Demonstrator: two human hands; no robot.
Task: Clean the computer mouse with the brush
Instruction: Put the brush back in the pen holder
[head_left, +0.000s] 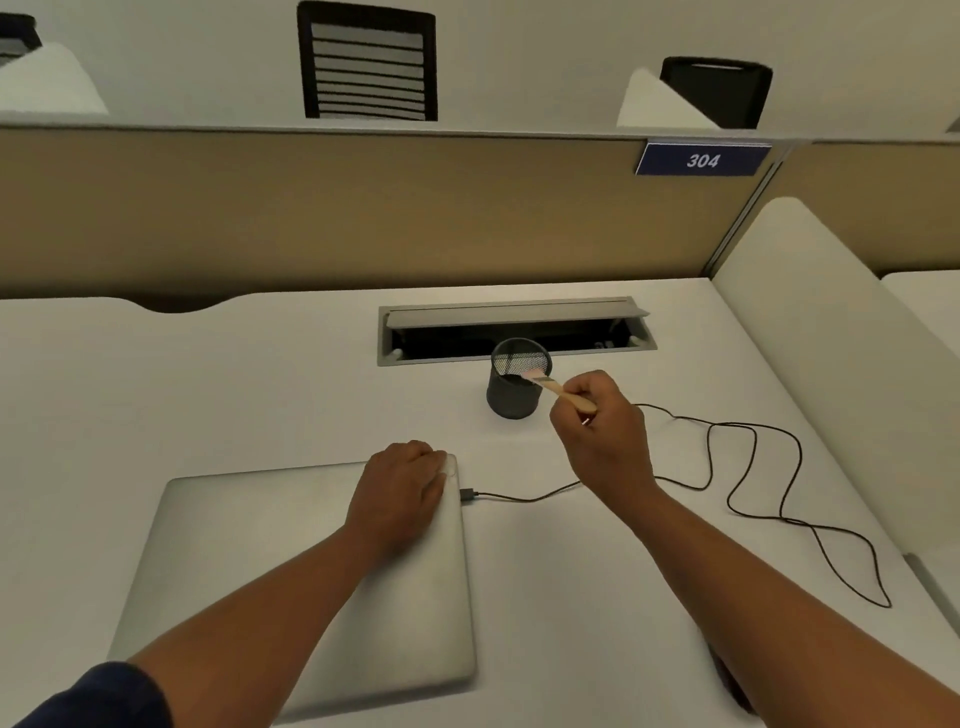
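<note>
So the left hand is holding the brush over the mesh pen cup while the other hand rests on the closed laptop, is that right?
Not quite: the head view shows the right hand holding the brush over the mesh pen cup, while the left hand rests on the closed laptop.

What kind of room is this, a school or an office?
Probably an office or study room with shared desks: a tan cubicle divider carries a blue sign numbered 304, black mesh-backed chairs stand behind it, and a closed silver laptop lies here.

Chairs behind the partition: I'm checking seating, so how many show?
3. One slatted chair top centre, one dark chair above the 304 sign, one partly cut off chair at top left. Others may be hidden.
</note>
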